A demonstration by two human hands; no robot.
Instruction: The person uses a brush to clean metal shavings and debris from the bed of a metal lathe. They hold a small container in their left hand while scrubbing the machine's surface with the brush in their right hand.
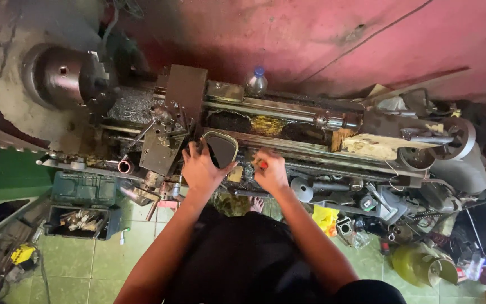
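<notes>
Grimy matt metal lathe [265, 121]

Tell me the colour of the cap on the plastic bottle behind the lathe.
Blue. The bottle cap shows best in the head view, against the red wall.
</notes>
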